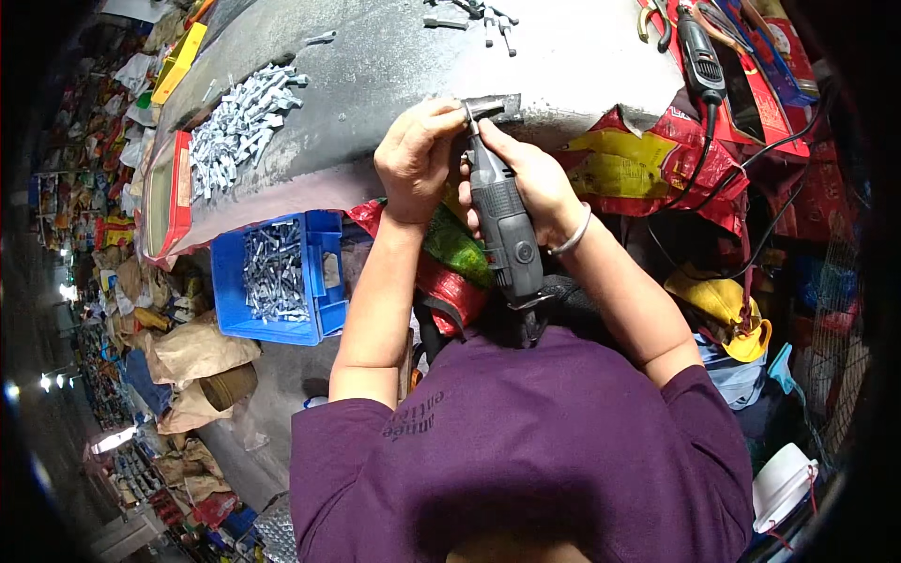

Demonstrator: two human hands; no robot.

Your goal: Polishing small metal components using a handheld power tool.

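My right hand (pixel 533 183) is wrapped round a dark grey rotary tool (pixel 507 216), whose slim nose points up at the table's near edge. A small grey metal piece (pixel 486 107) is pinched in the fingers of my left hand (pixel 413 155), close against the tool's tip. The fingertips partly hide where tip and metal meet, so I cannot tell whether they touch. On the table to the left lies a heap of small silvery metal pieces (pixel 242 122). Below the table edge, a blue bin (pixel 267 328) holds more such pieces.
A second rotary tool (pixel 699 56) with a black cord (pixel 706 155) lies at the right, beside pliers (pixel 663 23). Several darker metal parts (pixel 488 17) rest at the table's far side. A yellow-red strip (pixel 171 192) edges the left. A yellow bag (pixel 713 305) hangs at right.
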